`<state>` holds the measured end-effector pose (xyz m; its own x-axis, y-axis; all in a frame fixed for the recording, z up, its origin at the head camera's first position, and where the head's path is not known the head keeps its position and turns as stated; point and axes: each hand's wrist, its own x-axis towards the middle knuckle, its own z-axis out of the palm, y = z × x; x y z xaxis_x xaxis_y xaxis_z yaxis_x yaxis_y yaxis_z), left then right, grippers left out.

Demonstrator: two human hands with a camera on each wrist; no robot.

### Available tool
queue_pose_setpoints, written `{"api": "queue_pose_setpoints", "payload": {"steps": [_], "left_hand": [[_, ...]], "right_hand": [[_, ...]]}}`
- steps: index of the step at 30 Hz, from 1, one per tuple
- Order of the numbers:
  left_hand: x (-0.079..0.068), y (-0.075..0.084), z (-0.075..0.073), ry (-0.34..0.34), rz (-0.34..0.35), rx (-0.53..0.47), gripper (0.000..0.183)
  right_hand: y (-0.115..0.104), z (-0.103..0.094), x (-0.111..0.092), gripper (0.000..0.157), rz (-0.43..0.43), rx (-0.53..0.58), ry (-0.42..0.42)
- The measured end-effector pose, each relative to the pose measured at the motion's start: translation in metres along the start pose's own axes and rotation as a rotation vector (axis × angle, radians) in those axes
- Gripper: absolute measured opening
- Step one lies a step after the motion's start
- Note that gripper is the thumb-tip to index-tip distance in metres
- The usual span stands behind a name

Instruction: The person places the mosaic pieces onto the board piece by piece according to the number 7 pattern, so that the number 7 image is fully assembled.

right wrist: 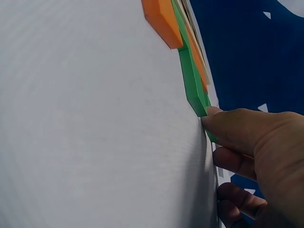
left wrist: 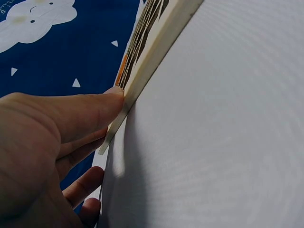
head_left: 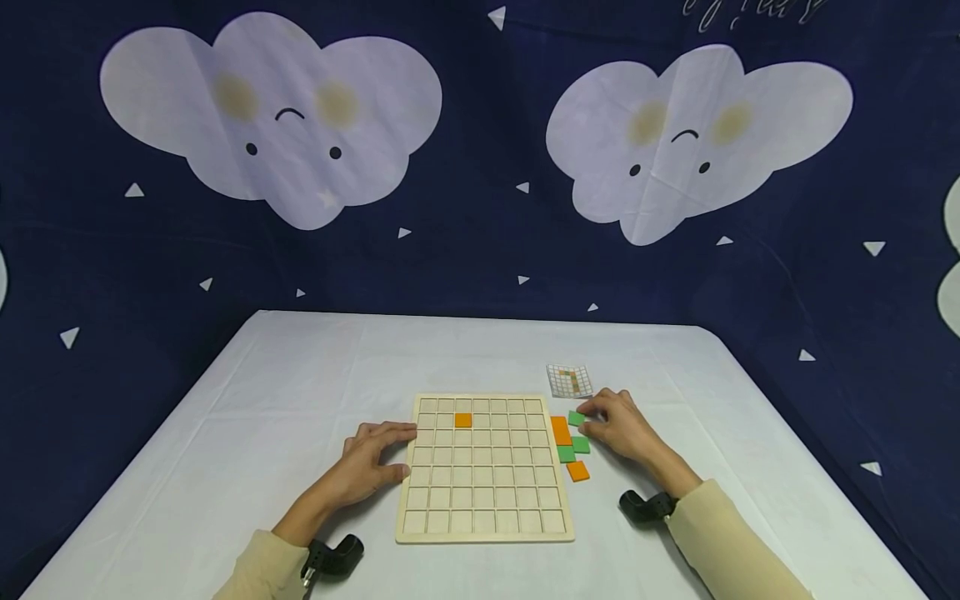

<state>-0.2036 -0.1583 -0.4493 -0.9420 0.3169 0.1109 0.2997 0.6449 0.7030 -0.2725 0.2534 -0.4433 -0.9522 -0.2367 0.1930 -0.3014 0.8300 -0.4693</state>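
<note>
A pale wooden grid board [head_left: 480, 538] lies on the table, with one orange tile [head_left: 463, 421] in its second row from the far side. My left hand [head_left: 371, 460] rests at the board's left edge, thumb and fingertips touching the rim, fingers fairly straight. Beside the right edge, my right hand [head_left: 624, 425] pinches a small green tile [head_left: 576, 418] between thumb and index finger. Close by lie a longer orange piece [head_left: 561, 431], two more green tiles [head_left: 581, 445] and a second orange tile [head_left: 577, 472]. In the right wrist view, the thumb partly covers the pinched tile.
A small card [head_left: 570, 381] printed with a grid and coloured squares lies just beyond the tiles. White cloth [head_left: 285, 383] covers the table. A dark blue curtain [head_left: 480, 258] with clouds hangs behind it. Each wrist wears a black camera [head_left: 339, 556].
</note>
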Motion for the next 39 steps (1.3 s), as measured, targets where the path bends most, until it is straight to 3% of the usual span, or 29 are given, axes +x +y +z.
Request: {"api": "queue_pose_setpoints", "payload": {"steps": [10, 18, 39], "left_hand": [[0.0, 0.0, 0.0, 0.002, 0.008, -0.003, 0.051], [0.0, -0.001, 0.0, 0.001, 0.012, -0.004, 0.051], [0.001, -0.001, 0.0, 0.006, -0.001, 0.01, 0.05]], "right_hand": [[0.0, 0.001, -0.001, 0.023, -0.007, 0.001, 0.014], [-0.004, -0.003, -0.003, 0.025, 0.037, 0.01, -0.001], [-0.031, -0.008, -0.01, 0.022, -0.017, 0.06, -0.025]]}}
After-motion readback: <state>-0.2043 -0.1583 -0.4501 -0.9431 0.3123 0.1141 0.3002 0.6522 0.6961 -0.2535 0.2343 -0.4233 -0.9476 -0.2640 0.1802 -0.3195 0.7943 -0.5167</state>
